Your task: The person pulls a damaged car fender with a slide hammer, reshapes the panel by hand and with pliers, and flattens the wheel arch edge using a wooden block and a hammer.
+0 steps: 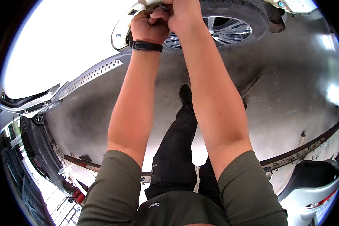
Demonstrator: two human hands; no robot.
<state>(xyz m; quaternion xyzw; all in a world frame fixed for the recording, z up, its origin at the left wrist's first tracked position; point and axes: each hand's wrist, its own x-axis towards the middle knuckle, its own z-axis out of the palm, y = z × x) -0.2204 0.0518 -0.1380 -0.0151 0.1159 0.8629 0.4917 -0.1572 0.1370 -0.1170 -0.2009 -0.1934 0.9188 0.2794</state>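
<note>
Both my arms reach up to the top of the head view, beside a car's wheel. My left hand (150,28), with a black band (147,46) on its wrist, has its fingers curled in at the edge of the white car body (118,35). Against it is my right hand (184,17), closed and partly cut off by the upper edge. A small dark piece shows between the hands, too little of it to name. Just right of them is the black tyre (258,22) with its silver spoked rim (231,30).
A silver perforated side step (90,77) runs along the car at left. Grey floor (290,83) lies below, with a thin dark rod (252,84) on it. My dark shoe (185,93) stands between my forearms. Behind are a dark car (39,147) and a silver one (309,199).
</note>
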